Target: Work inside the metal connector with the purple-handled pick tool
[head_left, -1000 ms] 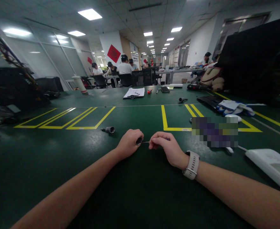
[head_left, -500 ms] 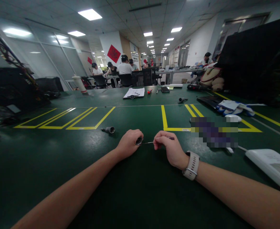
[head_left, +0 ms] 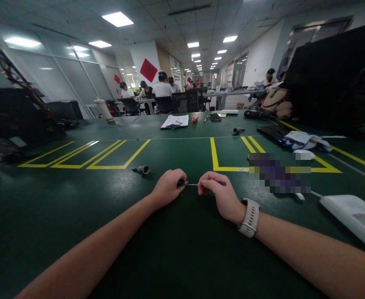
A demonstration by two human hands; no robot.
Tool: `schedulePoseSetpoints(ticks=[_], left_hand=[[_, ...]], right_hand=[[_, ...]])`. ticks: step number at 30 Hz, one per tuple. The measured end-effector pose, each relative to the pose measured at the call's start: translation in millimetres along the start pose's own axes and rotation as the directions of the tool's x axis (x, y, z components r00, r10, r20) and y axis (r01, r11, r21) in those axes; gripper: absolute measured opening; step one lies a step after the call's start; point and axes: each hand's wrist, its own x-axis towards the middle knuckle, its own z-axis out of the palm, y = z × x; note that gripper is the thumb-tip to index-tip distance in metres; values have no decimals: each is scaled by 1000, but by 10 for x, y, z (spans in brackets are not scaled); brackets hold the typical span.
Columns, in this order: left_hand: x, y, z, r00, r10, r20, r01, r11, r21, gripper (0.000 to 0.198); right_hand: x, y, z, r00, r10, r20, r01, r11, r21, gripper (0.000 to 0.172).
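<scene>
My left hand (head_left: 169,186) is closed round a dark metal cylindrical part (head_left: 180,183), its hollow round end facing me. In my right hand (head_left: 217,192) is a screwdriver (head_left: 193,184) with a thin bright shaft pointing left; its handle is mostly hidden by the fingers. The shaft's tip meets the right side of the metal part. Just below the left hand lies a tiny dark piece (head_left: 181,195), too small to name. A similar metal part (head_left: 143,170), with a narrow stem, rests left of my left hand.
Another metal part (head_left: 238,130) lies farther back on the green table (head_left: 182,153). Yellow tape marks both sides. A clipboard with papers (head_left: 174,121), gloves (head_left: 307,141), a mouse (head_left: 303,155) and a white box (head_left: 353,220) lie about. Several people sit at far desks.
My right hand has shifted slightly left, and the screwdriver shaft is more level. A tiny dark piece now shows on the table below my left hand.
</scene>
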Motion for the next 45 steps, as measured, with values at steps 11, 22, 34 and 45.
schedulePoseSetpoints(ticks=[11, 22, 34, 45], left_hand=[[2, 2, 21, 998, -39, -46, 38, 999, -3, 8], [1, -12, 31, 998, -43, -49, 39, 997, -73, 11], [-6, -42, 54, 971, -68, -231, 27, 984, -177, 18], [7, -41, 55, 967, -92, -239, 77, 995, -69, 16]], right_hand=[[-52, -40, 57, 990, -52, 129, 82, 966, -244, 17], [-67, -87, 35, 995, -49, 91, 67, 976, -207, 18], [2, 18, 39, 983, 147, 106, -171, 947, 271, 11], [-22, 42, 69, 995, 82, 62, -89, 988, 125, 13]])
